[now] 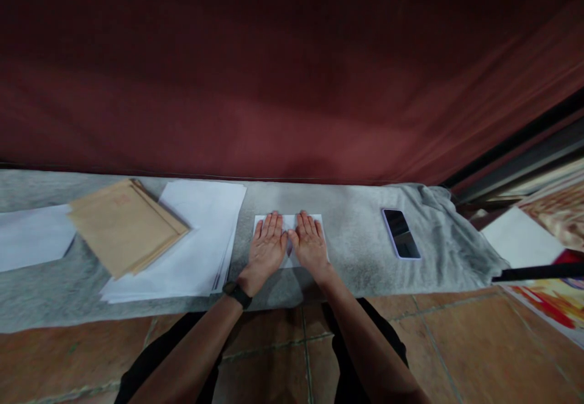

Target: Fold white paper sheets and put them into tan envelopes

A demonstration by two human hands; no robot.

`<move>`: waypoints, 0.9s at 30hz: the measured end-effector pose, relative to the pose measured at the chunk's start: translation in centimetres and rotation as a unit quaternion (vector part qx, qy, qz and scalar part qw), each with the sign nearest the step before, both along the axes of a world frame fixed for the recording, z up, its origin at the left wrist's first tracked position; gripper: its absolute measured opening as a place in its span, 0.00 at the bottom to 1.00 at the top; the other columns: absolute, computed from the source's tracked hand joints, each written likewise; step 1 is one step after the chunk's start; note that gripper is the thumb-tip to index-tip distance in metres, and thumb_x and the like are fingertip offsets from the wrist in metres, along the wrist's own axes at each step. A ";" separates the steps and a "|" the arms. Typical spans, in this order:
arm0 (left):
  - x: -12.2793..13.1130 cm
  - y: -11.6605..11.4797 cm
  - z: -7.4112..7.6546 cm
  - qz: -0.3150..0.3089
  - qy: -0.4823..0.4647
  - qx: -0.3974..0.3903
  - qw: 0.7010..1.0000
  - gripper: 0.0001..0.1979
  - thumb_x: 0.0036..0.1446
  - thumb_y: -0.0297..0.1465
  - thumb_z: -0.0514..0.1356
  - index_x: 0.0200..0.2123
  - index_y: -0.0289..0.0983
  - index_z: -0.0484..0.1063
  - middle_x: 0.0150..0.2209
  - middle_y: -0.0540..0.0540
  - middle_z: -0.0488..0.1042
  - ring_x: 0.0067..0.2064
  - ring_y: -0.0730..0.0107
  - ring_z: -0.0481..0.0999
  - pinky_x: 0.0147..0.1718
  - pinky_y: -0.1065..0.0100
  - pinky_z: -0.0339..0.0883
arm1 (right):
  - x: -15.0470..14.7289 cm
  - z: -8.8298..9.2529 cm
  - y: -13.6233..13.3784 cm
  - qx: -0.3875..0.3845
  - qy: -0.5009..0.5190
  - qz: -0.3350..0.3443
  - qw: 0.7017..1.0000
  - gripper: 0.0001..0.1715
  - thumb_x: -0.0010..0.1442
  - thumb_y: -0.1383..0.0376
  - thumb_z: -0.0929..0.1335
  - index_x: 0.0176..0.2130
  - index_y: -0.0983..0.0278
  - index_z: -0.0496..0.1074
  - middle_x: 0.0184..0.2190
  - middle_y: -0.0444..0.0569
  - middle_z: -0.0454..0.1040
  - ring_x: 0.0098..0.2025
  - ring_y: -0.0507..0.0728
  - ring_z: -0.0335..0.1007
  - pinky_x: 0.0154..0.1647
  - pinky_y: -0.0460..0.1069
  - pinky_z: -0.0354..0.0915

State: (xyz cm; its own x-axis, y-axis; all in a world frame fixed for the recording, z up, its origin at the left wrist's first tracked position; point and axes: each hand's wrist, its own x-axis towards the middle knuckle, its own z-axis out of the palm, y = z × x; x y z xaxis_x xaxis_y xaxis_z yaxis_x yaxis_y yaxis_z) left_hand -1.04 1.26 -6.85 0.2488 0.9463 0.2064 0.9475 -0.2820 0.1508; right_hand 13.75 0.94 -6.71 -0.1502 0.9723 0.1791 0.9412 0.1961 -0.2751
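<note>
A small folded white paper (pixel 289 221) lies on a grey cloth (pixel 356 240) spread over a low surface. My left hand (pixel 267 243) rests flat on the paper's left half, fingers stretched out and together; a black watch is on that wrist. Beside it, my right hand (pixel 310 241) presses flat on the right half, fingers extended. Both thumbs nearly touch at the middle. Neither hand holds anything.
A stack of white sheets (pixel 201 240) lies left of my hands, with brown envelopes (pixel 123 224) on top and another white sheet (pixel 31 236) further left. A phone (pixel 400 233) lies face up to the right. A dark red curtain hangs behind; tiled floor lies below.
</note>
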 end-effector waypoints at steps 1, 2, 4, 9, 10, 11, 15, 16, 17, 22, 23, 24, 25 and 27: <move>-0.2 0.0 -0.1 0.005 -0.002 0.003 1.000 0.30 0.70 0.33 0.43 0.71 0.26 0.58 0.72 0.32 0.58 0.74 0.54 0.55 0.72 0.48 0.48 | 0.2 -0.1 0.0 0.005 -0.003 -0.004 1.000 0.35 0.77 0.54 0.55 0.72 0.71 0.57 0.73 0.60 0.56 0.75 0.64 0.49 0.74 0.62 0.48; -0.5 0.0 -0.1 0.009 -0.004 0.006 1.000 0.30 0.70 0.34 0.43 0.71 0.27 0.58 0.72 0.32 0.58 0.74 0.54 0.55 0.72 0.48 0.48 | 0.3 -0.2 -0.1 0.011 -0.005 -0.008 1.000 0.35 0.77 0.54 0.55 0.72 0.71 0.57 0.72 0.60 0.56 0.75 0.64 0.50 0.74 0.62 0.49; -0.9 0.0 -0.1 0.016 -0.006 0.013 1.000 0.30 0.70 0.35 0.44 0.71 0.27 0.57 0.72 0.33 0.59 0.74 0.54 0.56 0.72 0.48 0.47 | 0.7 -0.5 -0.1 0.022 -0.009 -0.013 1.000 0.35 0.77 0.54 0.55 0.72 0.72 0.56 0.72 0.61 0.56 0.75 0.64 0.51 0.74 0.62 0.49; -1.9 -0.2 0.5 0.066 -0.012 0.020 0.998 0.31 0.70 0.36 0.45 0.69 0.24 0.59 0.71 0.30 0.59 0.73 0.48 0.57 0.70 0.47 0.51 | 1.9 -1.1 -0.2 0.051 -0.020 -0.027 0.998 0.36 0.77 0.53 0.55 0.72 0.73 0.57 0.71 0.63 0.59 0.73 0.67 0.55 0.72 0.63 0.51; -2.1 -0.3 0.8 0.079 -0.013 0.015 0.997 0.31 0.70 0.36 0.46 0.69 0.23 0.60 0.71 0.29 0.60 0.73 0.46 0.58 0.70 0.47 0.53 | 2.3 -1.2 -0.2 0.055 -0.025 -0.033 0.998 0.36 0.77 0.53 0.55 0.72 0.73 0.57 0.71 0.64 0.59 0.73 0.67 0.55 0.72 0.63 0.51; -2.4 -0.3 1.2 0.090 -0.015 0.006 0.996 0.31 0.70 0.35 0.46 0.68 0.22 0.61 0.71 0.28 0.60 0.72 0.44 0.60 0.68 0.46 0.56 | 2.7 -1.2 -0.2 0.056 -0.030 -0.039 0.997 0.36 0.77 0.53 0.55 0.72 0.74 0.57 0.71 0.64 0.60 0.73 0.68 0.56 0.72 0.64 0.52; -3.8 0.0 2.8 0.114 -0.065 -0.041 0.990 0.28 0.68 0.35 0.51 0.66 0.26 0.65 0.68 0.28 0.66 0.67 0.45 0.68 0.64 0.49 0.63 | 3.9 -1.1 -0.5 0.042 -0.056 -0.060 0.996 0.37 0.76 0.53 0.55 0.70 0.77 0.59 0.71 0.66 0.59 0.72 0.69 0.56 0.72 0.64 0.51; -4.1 0.2 3.1 0.118 -0.092 -0.052 0.987 0.28 0.68 0.35 0.52 0.66 0.27 0.65 0.66 0.29 0.68 0.66 0.47 0.70 0.64 0.51 0.64 | 4.0 -1.0 -0.7 0.039 -0.059 -0.062 0.996 0.37 0.76 0.53 0.55 0.70 0.77 0.59 0.71 0.67 0.58 0.72 0.69 0.56 0.72 0.64 0.51; -4.4 0.3 3.3 0.122 -0.123 -0.064 0.983 0.28 0.67 0.37 0.54 0.66 0.28 0.66 0.64 0.30 0.70 0.63 0.49 0.72 0.62 0.53 0.66 | 4.1 -0.9 -0.8 0.037 -0.060 -0.062 0.996 0.37 0.76 0.53 0.56 0.70 0.77 0.59 0.71 0.67 0.58 0.72 0.69 0.56 0.72 0.64 0.51; -5.2 0.9 3.5 0.148 -0.263 -0.132 0.944 0.33 0.61 0.36 0.63 0.67 0.33 0.64 0.55 0.35 0.75 0.41 0.60 0.80 0.46 0.60 0.75 | 3.0 -0.6 -2.0 0.019 -0.045 -0.033 0.998 0.37 0.76 0.53 0.56 0.71 0.75 0.57 0.72 0.66 0.57 0.74 0.69 0.53 0.73 0.66 0.48; -5.2 1.0 3.4 0.157 -0.286 -0.135 0.936 0.34 0.59 0.35 0.64 0.67 0.35 0.64 0.55 0.36 0.75 0.39 0.62 0.80 0.44 0.61 0.74 | 2.7 -0.6 -2.3 0.012 -0.041 -0.023 0.999 0.37 0.76 0.53 0.56 0.72 0.75 0.57 0.72 0.66 0.56 0.74 0.69 0.52 0.73 0.66 0.48; -5.3 1.1 3.2 0.168 -0.310 -0.135 0.926 0.35 0.56 0.33 0.66 0.66 0.35 0.65 0.53 0.37 0.76 0.38 0.64 0.79 0.42 0.62 0.74 | 2.4 -0.6 -2.5 0.005 -0.036 -0.011 0.999 0.38 0.76 0.52 0.56 0.72 0.75 0.56 0.73 0.66 0.55 0.75 0.69 0.50 0.74 0.66 0.47; -5.3 1.2 3.2 0.178 -0.337 -0.137 0.914 0.36 0.53 0.31 0.67 0.66 0.36 0.66 0.51 0.39 0.76 0.37 0.64 0.78 0.41 0.63 0.73 | 2.1 -0.5 -2.7 -0.001 -0.031 0.002 1.000 0.39 0.76 0.52 0.56 0.72 0.75 0.55 0.73 0.66 0.53 0.75 0.69 0.49 0.74 0.66 0.47; -5.3 1.4 3.1 0.194 -0.412 -0.154 0.877 0.39 0.49 0.28 0.68 0.65 0.36 0.66 0.42 0.44 0.78 0.35 0.65 0.77 0.37 0.65 0.72 | 1.8 -0.2 -3.1 -0.013 -0.021 0.031 0.999 0.40 0.75 0.50 0.57 0.73 0.75 0.53 0.74 0.66 0.51 0.76 0.69 0.46 0.75 0.67 0.45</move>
State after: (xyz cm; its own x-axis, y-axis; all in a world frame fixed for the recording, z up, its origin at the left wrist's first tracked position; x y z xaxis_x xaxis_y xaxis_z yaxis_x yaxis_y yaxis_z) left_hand -6.35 2.65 -3.75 -0.2177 0.9691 -0.1160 0.4968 0.2123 0.8415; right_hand 15.57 -2.15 -6.91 -0.2163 0.9655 0.1452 0.9385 0.2466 -0.2416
